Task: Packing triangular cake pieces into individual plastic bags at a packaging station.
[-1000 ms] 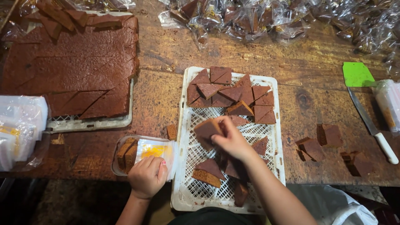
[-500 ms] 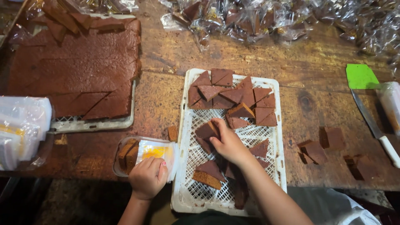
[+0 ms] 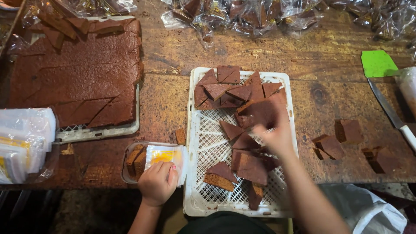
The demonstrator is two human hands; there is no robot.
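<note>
overhead view of a worn wooden table [image 3: 173, 56]. the left hand [image 3: 158, 182] is closed on the near edge of a clear plastic pack [image 3: 154, 162] w/ a yellow insert, pinning it flat at the table's front; two brown cake pieces already sit in its left end. the right hand [image 3: 275, 136] (motion-blurred) grips a large brown cake slice [image 3: 260, 112], lifted over the white lattice tray [image 3: 195, 130], just right of the pack, where cut pieces lie loose within reach. a big scored cake slab [image 3: 73, 82] rests far left; a knife [image 3: 390, 112] far right.
</note>
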